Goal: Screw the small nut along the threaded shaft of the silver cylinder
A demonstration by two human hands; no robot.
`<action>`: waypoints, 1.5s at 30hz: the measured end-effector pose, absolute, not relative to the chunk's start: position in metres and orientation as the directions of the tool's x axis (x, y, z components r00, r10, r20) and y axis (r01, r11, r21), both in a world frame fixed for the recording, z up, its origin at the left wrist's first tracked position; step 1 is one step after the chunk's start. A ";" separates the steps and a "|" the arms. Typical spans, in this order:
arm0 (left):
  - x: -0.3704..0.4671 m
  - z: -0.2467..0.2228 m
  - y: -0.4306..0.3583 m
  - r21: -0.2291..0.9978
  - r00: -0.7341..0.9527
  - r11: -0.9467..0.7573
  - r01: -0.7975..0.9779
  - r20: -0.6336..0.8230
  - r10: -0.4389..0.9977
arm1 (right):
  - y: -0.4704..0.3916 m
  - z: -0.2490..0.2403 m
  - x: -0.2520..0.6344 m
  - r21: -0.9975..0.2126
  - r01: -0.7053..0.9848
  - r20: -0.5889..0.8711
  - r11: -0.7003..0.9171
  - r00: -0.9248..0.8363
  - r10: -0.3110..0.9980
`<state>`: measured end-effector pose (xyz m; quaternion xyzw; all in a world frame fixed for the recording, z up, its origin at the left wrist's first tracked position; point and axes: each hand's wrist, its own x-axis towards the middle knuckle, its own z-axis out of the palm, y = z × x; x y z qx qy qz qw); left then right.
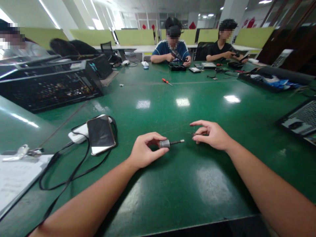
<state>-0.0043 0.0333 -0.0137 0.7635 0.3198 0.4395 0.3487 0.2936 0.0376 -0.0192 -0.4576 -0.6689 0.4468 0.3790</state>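
Observation:
My left hand [145,149] is closed around a short grey metal cylinder [164,144] above the green table. A thin dark shaft with a pale tip sticks out of the cylinder towards the right. Across a small gap, my right hand [212,135] pinches a tiny dark piece [193,134] between thumb and fingers, with the index finger stretched out above it. A thin, wire-like end seems to point left from that piece, which is too small to name. The two held things do not touch.
Left of my hands lie a phone [100,133], a white power bank-like block [79,136], a black strap and a clipboard with paper [22,177]. An open computer case [54,82] stands beyond. Further off are an orange screwdriver [166,81], a tray [274,82] and several people.

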 end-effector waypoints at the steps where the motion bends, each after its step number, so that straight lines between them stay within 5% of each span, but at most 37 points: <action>1: -0.004 -0.017 0.044 0.882 0.323 -0.439 0.172 0.371 0.871 | 0.048 -0.026 0.294 -0.979 0.165 0.083 0.121 -0.221 0.972; 4: -0.001 -0.025 0.096 0.971 0.044 -0.213 0.112 0.209 0.977 | 0.090 -0.044 0.295 -0.991 -0.094 0.091 0.097 0.063 0.994; 12: 0.031 -0.035 0.242 0.973 -0.217 -0.196 0.121 0.219 0.951 | 0.207 -0.055 0.280 -0.960 -0.202 0.102 0.194 0.392 0.914; 19: 0.052 -0.045 0.255 0.974 0.055 -0.215 0.069 0.211 0.976 | 0.241 -0.059 0.237 -0.954 -0.223 0.121 0.201 0.327 0.937; 45: 0.040 -0.034 0.237 0.993 0.269 -0.105 -0.051 0.115 0.956 | 0.229 -0.051 0.242 -0.968 -0.228 0.096 0.106 0.054 0.994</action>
